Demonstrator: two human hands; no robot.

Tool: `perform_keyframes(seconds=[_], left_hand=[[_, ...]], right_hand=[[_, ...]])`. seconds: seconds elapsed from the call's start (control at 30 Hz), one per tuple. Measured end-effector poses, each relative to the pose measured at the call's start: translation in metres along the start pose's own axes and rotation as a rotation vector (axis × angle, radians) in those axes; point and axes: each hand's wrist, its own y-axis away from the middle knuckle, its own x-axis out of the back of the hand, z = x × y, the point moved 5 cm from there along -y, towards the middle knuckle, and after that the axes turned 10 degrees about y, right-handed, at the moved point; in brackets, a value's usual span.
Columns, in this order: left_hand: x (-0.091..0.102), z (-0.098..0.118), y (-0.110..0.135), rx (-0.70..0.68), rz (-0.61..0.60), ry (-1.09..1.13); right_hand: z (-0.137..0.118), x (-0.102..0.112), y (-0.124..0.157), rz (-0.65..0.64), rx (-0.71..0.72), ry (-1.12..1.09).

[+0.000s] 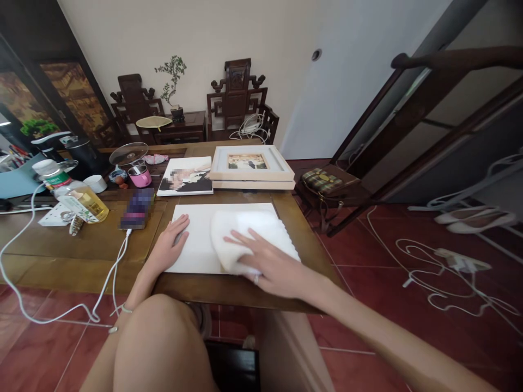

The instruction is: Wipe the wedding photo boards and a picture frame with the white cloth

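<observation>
And here's the white rectangular board (194, 256), lying flat at the centre of the frame, close to the near edge of the wooden table (192, 282). The left hand (170, 243) rests on its left end, palm down, fingers nearly together, pinching nothing. Over to the right hand (274, 267): fingers splayed across the fluffy white cloth (261, 222); whether its thumb nips a fold, one cannot tell. The cloth covers most of the board's right half and overhangs its right edge. The wiping looks to be underway, not finished; which patches are done, the view doesn't reveal. Just beyond, upper centre, sit the stacked picture frames (253, 178) and a photo panel (186, 177), both untouched; whether they've been wiped is anybody's guess.
</observation>
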Motion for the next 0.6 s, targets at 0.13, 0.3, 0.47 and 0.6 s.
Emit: perform_keyframes(seconds=[0.13, 0.3, 0.47, 0.6], left_hand=[[0.000, -0.001, 0.000, 0.002, -0.001, 0.011], [0.000, -0.002, 0.000, 0.002, -0.003, 0.012], [0.000, -0.002, 0.000, 0.004, -0.001, 0.007], [0.000, -0.002, 0.000, 0.004, -0.003, -0.003]], right_hand=[[0.037, 0.004, -0.040, 0.063, -0.115, 0.047], [0.039, -0.002, -0.066, 0.107, -0.209, 0.067], [-0.008, -0.007, -0.042, 0.095, -0.176, 0.060], [-0.051, -0.008, -0.010, 0.116, -0.056, 0.018]])
